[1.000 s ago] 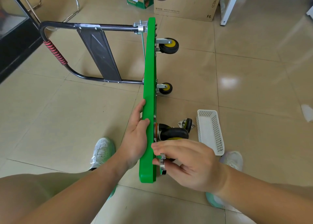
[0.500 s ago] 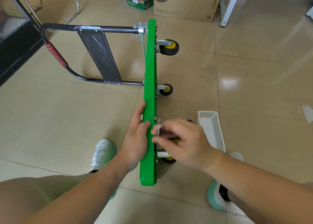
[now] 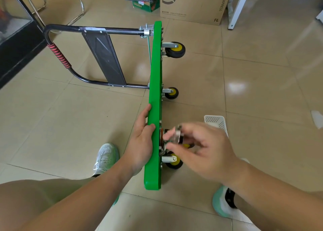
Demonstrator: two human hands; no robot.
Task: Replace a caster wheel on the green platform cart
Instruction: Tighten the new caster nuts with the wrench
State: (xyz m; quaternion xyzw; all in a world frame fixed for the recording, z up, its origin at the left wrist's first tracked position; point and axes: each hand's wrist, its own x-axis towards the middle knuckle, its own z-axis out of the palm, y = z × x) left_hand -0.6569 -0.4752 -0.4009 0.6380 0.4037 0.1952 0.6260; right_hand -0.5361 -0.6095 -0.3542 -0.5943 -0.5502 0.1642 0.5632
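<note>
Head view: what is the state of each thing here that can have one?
green platform cart, tipped on its long edge.
handle, unfolded, lying toward the left.
loose caster wheel, held at the underside, fastening not visible.
mounted casters, three, attached.
left hand, holds the cart's upper edge.
right hand, pinches the loose caster wheel; blurred.
white basket, upright on floor.

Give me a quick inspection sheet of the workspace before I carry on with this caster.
Surface: glossy tiled floor, glare patches.
Job's things: green platform cart stands on its long edge, handle out to the left; three mounted casters visible; blurred metal caster part by the fourth spot.
Clutter: white basket beside the cart, contents hidden.
Hands: left hand grips the cart's edge; right hand pinches the metal caster part.
Cables: nothing seen.
Surroundings: SF Express cardboard box, chair legs, white table leg.
</note>
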